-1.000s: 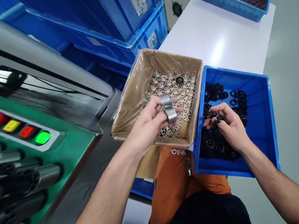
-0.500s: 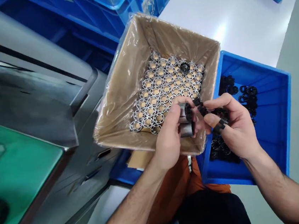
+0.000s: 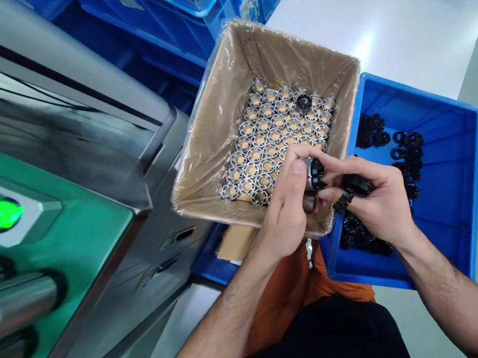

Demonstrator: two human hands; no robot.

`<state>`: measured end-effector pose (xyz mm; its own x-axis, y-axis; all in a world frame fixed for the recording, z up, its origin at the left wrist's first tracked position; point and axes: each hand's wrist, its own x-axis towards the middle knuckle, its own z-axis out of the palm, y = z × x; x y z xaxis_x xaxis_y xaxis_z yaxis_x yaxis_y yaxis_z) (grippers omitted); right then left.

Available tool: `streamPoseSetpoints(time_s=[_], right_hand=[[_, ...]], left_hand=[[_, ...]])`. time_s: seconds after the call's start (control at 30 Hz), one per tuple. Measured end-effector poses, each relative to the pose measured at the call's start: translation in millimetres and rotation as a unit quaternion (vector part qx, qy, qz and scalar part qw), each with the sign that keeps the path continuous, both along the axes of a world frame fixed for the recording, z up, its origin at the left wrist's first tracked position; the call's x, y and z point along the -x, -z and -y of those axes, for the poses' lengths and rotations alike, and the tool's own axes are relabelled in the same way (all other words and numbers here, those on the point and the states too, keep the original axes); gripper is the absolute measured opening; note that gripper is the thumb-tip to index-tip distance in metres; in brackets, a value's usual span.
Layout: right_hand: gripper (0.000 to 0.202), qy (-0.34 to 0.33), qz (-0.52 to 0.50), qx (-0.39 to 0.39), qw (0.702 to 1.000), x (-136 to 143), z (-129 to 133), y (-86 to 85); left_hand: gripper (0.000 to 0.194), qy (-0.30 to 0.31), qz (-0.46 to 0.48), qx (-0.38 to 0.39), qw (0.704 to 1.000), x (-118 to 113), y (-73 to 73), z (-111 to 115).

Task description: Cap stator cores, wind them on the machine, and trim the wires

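My left hand [image 3: 286, 219] is closed around two short metal cylinders, an upper one [image 3: 308, 175] and a lower one [image 3: 309, 202]. A black plastic ring [image 3: 317, 174] sits at the upper cylinder's right end, where the fingertips of my right hand [image 3: 382, 204] touch it. Several more black plastic rings [image 3: 357, 185] are tucked inside my right hand. Below the hands stands a carton [image 3: 199, 120] lined with clear plastic. Rows of upright metal cylinders [image 3: 263, 125] fill its floor, and one black ring [image 3: 303, 103] lies on top of them.
To the right is a blue bin [image 3: 446, 197] with loose black rings [image 3: 410, 161]. A white table [image 3: 397, 20] extends behind. Stacked blue crates [image 3: 172, 32] stand at the back. A green machine panel [image 3: 86, 229] with a lit green button [image 3: 4, 214] is at left.
My right hand has come closer to my left, and a black ring now meets the upper cylinder's end. The view has shifted left, showing more of the green machine.
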<state>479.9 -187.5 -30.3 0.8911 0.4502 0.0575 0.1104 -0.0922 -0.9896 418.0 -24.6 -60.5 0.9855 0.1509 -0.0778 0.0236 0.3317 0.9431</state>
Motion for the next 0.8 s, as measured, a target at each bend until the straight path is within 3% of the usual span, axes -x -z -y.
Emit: streamPoseSetpoints(time_s=[0.17, 0.27, 0.4, 0.57, 0.67, 0.8], right_hand=[[0.038, -0.01, 0.0, -0.033, 0.999, -1.8, 1.2, 3.4], [0.043, -0.024, 0.007, -0.033, 0.999, -1.5, 2.9, 2.9], [0.051, -0.016, 0.078, -0.001, 0.997, -1.1, 8.7, 3.0], [0.032, -0.017, 0.098, 0.024, 0.995, -2.8, 13.8, 5.8], [0.042, -0.008, 0.072, 0.022, 0.997, -3.8, 13.6, 7.3], [0.046, 0.042, 0.015, 0.013, 0.999, -3.5, 8.2, 7.7]], left_hand=[[0.053, 0.047, -0.014, 0.045, 0.998, -1.1, 1.7, -3.5], [0.051, 0.078, 0.03, 0.08, 0.993, -1.1, 9.4, -7.7], [0.054, 0.132, 0.087, 0.06, 0.986, -1.6, 15.8, -14.2], [0.046, 0.1, 0.13, 0.028, 0.986, -4.7, 12.8, -15.0], [0.042, 0.039, 0.14, 0.043, 0.988, -7.9, 13.7, -11.4], [0.041, -0.047, 0.076, 0.031, 0.996, -11.0, 12.8, -6.8]])
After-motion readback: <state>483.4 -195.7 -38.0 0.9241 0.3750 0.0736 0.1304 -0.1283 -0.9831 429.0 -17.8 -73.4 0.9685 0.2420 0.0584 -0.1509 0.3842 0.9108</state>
